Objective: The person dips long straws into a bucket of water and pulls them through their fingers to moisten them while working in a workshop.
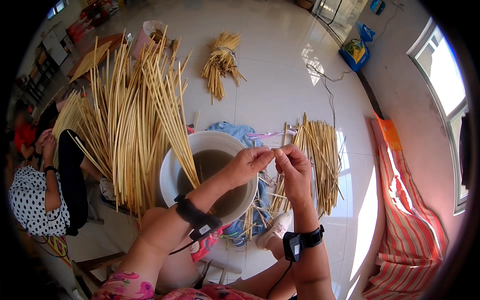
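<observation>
My left hand [248, 165] and my right hand [295, 170] meet at their fingertips above the right rim of a white bucket [169, 172]. Each is closed in a pinch. Whatever lies between the fingers is too small or hidden to make out. Murky brownish water [212, 159] fills part of the bucket, and several long straw-coloured stalks [172, 122] lean into it from the upper left. A large heap of similar stalks [131, 135] rises left of the bucket. To the right of my hands, a pile of shorter stalks [322, 160] lies on the floor.
A tied bundle of stalks [221, 62] lies farther off on the tiles. Blue cloth [235, 131] and cut pieces surround the bucket. Another person in a dotted top [37, 200] sits at far left. Red striped fabric [407, 225] lies along the right wall; a cable [327, 87] crosses the floor.
</observation>
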`<move>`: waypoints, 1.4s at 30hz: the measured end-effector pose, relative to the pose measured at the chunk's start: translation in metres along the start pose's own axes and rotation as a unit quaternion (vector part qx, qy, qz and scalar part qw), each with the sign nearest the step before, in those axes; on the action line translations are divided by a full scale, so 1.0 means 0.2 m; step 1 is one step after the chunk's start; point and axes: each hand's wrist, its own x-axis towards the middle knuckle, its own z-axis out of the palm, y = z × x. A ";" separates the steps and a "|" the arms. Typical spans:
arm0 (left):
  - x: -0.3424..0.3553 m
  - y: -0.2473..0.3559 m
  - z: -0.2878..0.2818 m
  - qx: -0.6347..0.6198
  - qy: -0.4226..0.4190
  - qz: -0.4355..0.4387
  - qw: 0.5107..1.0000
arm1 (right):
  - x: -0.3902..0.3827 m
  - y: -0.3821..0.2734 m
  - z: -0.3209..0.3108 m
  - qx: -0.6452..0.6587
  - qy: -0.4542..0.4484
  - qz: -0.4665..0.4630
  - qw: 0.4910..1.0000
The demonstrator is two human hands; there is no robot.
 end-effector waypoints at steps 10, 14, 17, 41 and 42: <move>-0.01 -0.04 0.01 0.142 -0.015 0.117 0.983 | 0.02 0.01 -0.01 -0.034 0.056 -0.029 0.997; -0.03 -0.03 0.07 0.279 0.070 0.170 0.943 | 0.00 0.06 0.03 -0.093 0.068 -0.091 0.989; -0.03 -0.01 0.08 0.331 0.093 0.188 0.920 | -0.02 0.08 0.04 -0.201 0.103 -0.150 0.963; -0.21 -0.39 -0.01 0.518 0.094 0.078 0.847 | -0.01 0.05 -0.09 -0.291 0.122 -0.067 0.946; -0.22 -0.40 -0.03 0.514 0.078 0.057 0.852 | 0.00 0.04 -0.09 -0.257 0.118 -0.058 0.957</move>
